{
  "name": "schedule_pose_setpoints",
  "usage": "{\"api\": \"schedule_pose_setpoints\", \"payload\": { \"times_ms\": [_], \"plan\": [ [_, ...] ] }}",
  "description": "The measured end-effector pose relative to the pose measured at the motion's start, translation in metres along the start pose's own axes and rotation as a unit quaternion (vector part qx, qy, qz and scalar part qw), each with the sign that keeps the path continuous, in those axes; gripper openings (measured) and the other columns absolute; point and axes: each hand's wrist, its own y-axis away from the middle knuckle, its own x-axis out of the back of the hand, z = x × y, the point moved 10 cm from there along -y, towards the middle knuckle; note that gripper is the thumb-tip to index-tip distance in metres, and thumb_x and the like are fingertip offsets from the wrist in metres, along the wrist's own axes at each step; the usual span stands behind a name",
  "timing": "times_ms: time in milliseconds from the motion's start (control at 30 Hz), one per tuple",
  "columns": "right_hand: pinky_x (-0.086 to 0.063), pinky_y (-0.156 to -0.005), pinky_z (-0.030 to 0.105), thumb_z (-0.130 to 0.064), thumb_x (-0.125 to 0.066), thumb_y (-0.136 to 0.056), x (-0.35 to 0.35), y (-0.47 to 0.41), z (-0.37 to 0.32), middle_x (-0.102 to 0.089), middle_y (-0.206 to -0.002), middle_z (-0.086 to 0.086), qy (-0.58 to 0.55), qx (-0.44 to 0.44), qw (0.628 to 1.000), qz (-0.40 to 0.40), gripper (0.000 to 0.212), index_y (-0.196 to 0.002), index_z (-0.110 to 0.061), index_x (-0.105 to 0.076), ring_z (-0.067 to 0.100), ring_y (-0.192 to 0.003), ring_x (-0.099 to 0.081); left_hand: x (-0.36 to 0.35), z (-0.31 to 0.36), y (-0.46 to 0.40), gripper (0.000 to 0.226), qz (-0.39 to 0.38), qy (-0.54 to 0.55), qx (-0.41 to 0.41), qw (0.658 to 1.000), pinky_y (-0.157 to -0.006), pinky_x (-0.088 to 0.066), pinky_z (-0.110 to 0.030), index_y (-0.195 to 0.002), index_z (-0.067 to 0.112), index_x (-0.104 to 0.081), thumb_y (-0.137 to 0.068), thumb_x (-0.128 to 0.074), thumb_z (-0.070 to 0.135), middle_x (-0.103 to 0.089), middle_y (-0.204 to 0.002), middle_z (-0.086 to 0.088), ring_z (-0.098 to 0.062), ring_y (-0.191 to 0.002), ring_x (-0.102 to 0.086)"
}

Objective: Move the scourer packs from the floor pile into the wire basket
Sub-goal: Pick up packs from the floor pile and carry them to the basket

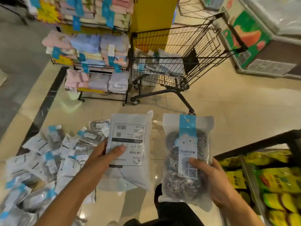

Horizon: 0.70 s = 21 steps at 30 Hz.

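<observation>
A tiled floor (pixel 228 111) fills the middle of the view. At twelve o'clock stands a black wire trolley (pixel 187 51), its basket already holding several pale packs (pixel 164 62). Just to its left, at eleven o'clock, a wire rack (pixel 97 66) carries folded cloths in pink, blue and lilac with blue tags, and a yellow pillar (pixel 153 15) rises behind the trolley. At two o'clock sits a chest freezer (pixel 254 46) with a green and red picture on its side. At four o'clock a shelf (pixel 268 181) holds yellow and green packs. At eight o'clock the floor pile (pixel 45 163) of scourer packs lies spread beside the person.

The left hand (pixel 104 154) grips one pack (pixel 130 149) with its back facing up, showing a barcode and small print too blurred to read. The right hand (pixel 211 178) grips a second pack (pixel 187 159) of steel scourers, front up, with a blue strip bearing a cloud face and writing seen upside down. The hands are apart, both packs held above the floor, short of the trolley.
</observation>
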Motion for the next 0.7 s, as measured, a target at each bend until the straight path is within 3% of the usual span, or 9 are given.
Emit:
{"api": "schedule_pose_setpoints", "payload": {
  "times_ms": [167,333,467,567,700],
  "plan": [
    [-0.06,-0.086,0.052,-0.01,-0.078,-0.072,0.045,-0.071,-0.057,-0.08,-0.107,0.021,-0.004,-0.01,1.0,0.014,0.055,-0.126,-0.009,-0.066,0.041,-0.094,-0.079,-0.083,0.018,-0.068,0.039,0.014,0.014,0.011,1.0,-0.096,-0.058,-0.046,-0.121,0.036,-0.071,-0.083,-0.077,0.03,-0.081,-0.114,0.006,-0.016,-0.103,-0.078],
    [-0.061,-0.087,0.052,-0.01,-0.078,-0.072,0.064,-0.139,-0.119,-0.081,-0.105,0.021,0.026,-0.024,0.999,-0.006,0.051,-0.122,-0.008,-0.07,0.041,-0.089,-0.08,-0.136,0.047,-0.118,0.029,0.036,0.024,0.009,0.999,-0.082,-0.062,-0.034,-0.12,0.032,-0.071,-0.093,-0.073,0.022,-0.082,-0.109,0.007,-0.014,-0.099,-0.079],
    [-0.059,-0.092,0.055,-0.011,-0.078,-0.078,0.053,-0.195,-0.159,-0.08,-0.111,0.021,0.024,-0.033,0.998,-0.045,0.049,-0.126,-0.009,-0.07,0.043,-0.098,-0.078,-0.147,0.072,-0.157,0.035,0.06,0.015,0.015,0.998,-0.096,-0.059,-0.046,-0.128,0.03,-0.07,-0.094,-0.072,0.024,-0.08,-0.119,0.001,-0.02,-0.109,-0.077],
    [-0.057,-0.097,0.059,-0.013,-0.082,-0.07,0.038,-0.231,-0.181,-0.079,-0.114,0.022,0.022,-0.037,0.997,-0.062,0.06,-0.129,-0.007,-0.069,0.045,-0.102,-0.077,-0.146,0.088,-0.193,0.037,0.071,0.015,0.026,0.997,-0.093,-0.06,-0.047,-0.129,0.028,-0.069,-0.093,-0.072,0.023,-0.08,-0.119,-0.001,-0.024,-0.108,-0.077],
    [-0.059,-0.096,0.058,-0.008,-0.078,-0.078,0.021,-0.286,-0.22,-0.08,-0.111,0.021,0.051,-0.034,0.995,-0.072,0.05,-0.127,-0.007,-0.069,0.043,-0.099,-0.078,-0.152,0.118,-0.26,0.056,0.063,0.022,0.028,0.997,-0.095,-0.059,-0.052,-0.13,0.027,-0.069,-0.078,-0.087,0.037,-0.08,-0.119,-0.004,-0.029,-0.11,-0.076]
  ]
}}
